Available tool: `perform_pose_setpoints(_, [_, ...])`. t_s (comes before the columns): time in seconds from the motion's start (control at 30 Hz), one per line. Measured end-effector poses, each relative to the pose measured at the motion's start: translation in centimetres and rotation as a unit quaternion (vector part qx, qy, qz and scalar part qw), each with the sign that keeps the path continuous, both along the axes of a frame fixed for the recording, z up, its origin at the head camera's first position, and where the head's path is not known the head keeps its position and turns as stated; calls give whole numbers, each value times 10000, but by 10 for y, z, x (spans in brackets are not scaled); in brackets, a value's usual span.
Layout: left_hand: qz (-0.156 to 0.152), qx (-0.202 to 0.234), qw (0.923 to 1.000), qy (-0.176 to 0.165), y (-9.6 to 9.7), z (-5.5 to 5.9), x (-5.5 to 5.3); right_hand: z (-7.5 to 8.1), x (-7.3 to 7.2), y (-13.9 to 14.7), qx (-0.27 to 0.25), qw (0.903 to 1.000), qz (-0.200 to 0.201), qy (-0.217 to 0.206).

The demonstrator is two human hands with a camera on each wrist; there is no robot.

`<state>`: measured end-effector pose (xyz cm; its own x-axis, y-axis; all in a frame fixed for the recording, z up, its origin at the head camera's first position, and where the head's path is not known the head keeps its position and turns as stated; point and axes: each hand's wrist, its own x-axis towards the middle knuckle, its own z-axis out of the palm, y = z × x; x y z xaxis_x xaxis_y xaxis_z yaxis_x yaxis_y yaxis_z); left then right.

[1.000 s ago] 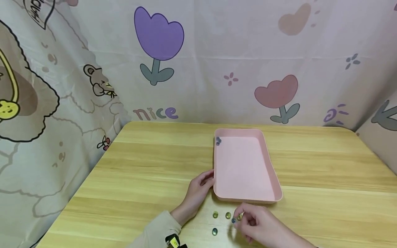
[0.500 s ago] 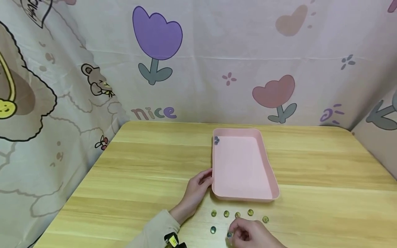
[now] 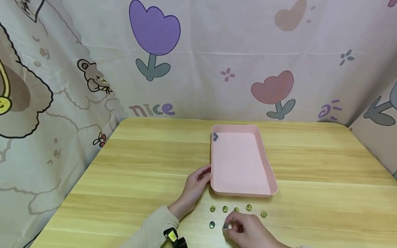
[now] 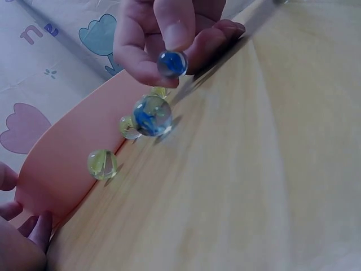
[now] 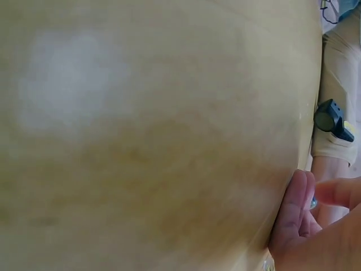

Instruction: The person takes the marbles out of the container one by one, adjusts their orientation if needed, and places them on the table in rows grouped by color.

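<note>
In the head view a pink tray lies on the wooden table, with several small blue-grey marbles in its far left corner. My left hand touches the tray's left wall with its fingers; the left wrist view shows those fingertips against the wall. My right hand pinches a blue marble between thumb and fingers, close over the table. Left of it, a loose blue marble lies on the wood. Several yellow-green marbles form a loose row before the tray, one partly hidden by the right hand.
Behind the table hangs a printed cloth with tulips and lettering. It also covers the left side. A black device with a yellow label is strapped on the left sleeve.
The right hand has moved left and nearer the body with its blue marble, closer to the loose one, uncovering yellow-green marbles. My left hand stays at the tray; the head view shifts slightly.
</note>
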<state>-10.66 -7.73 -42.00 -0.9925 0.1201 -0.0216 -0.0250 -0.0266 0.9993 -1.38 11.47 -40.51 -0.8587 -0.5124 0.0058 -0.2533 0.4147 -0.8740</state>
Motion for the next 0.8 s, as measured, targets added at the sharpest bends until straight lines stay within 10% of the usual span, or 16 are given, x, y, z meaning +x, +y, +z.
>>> perform_pose_setpoints(0.8, [30,-65,10000,-53,1,-2,-1,0,-7,-4,546,9979,234,241])
